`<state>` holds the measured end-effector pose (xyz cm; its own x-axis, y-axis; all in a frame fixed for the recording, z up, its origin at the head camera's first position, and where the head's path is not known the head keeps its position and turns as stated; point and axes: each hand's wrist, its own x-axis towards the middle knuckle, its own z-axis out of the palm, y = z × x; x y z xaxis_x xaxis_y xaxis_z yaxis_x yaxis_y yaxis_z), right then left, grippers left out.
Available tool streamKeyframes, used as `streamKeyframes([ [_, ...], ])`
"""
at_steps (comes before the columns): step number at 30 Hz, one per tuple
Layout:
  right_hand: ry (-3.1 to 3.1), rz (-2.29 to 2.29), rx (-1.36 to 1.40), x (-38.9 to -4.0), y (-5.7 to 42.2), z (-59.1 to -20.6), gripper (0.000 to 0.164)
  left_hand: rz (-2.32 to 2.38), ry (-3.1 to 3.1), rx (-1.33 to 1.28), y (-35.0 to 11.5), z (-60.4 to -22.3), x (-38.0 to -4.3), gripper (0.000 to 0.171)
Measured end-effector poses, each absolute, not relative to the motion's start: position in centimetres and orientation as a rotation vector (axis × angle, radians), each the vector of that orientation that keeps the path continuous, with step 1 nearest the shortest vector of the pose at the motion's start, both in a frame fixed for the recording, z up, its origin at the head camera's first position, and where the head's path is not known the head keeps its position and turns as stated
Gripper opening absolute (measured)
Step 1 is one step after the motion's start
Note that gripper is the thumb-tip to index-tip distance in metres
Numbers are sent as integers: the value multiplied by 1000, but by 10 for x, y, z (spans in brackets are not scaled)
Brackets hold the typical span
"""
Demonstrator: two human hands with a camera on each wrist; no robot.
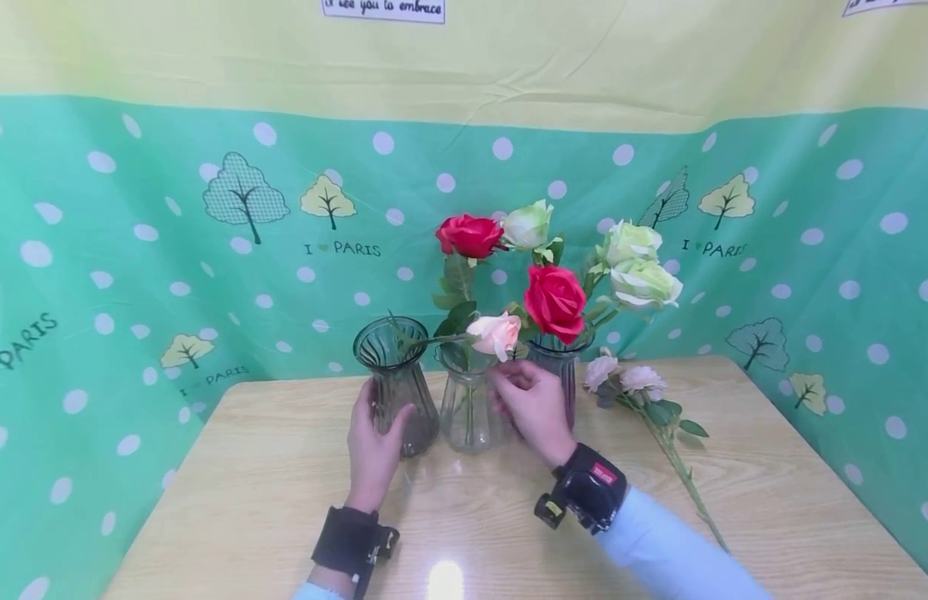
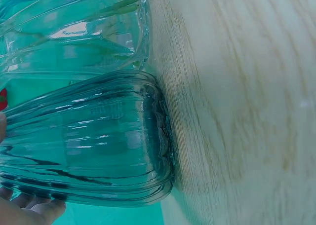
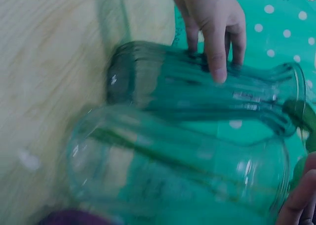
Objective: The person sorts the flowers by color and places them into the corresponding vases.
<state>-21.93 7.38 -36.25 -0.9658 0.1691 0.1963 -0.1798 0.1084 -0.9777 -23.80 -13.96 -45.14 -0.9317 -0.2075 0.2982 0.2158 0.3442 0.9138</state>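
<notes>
My left hand [image 1: 376, 446] grips the dark grey ribbed glass vase [image 1: 407, 400], thumb on one side and fingers on the other; the vase stands on the table. A pale pink rose [image 1: 496, 335] lies nearly level above the vases, its stem reaching left across the grey vase's mouth. Curled fingers of my right hand [image 1: 535, 408] hold it close to the bloom, though the exact contact is hidden. Beside the grey vase stands a clear glass vase [image 3: 173, 161], green stems inside it. A purplish vase [image 1: 561, 367] is partly covered by my right hand.
Red roses [image 1: 556, 304] and pale green roses [image 1: 644, 283] rise from the middle and right vases. A spray of pale pink-lilac flowers [image 1: 642, 382] lies on the right of the wooden table [image 1: 246, 492]. A green dotted cloth [image 1: 134, 308] hangs behind.
</notes>
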Motion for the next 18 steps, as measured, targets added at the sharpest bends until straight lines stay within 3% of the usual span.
streamKeyframes([
  [18,-2228,1675,-300,-197,205,-371,33,-1610,-2239,-24,-139,-451,-240,84],
])
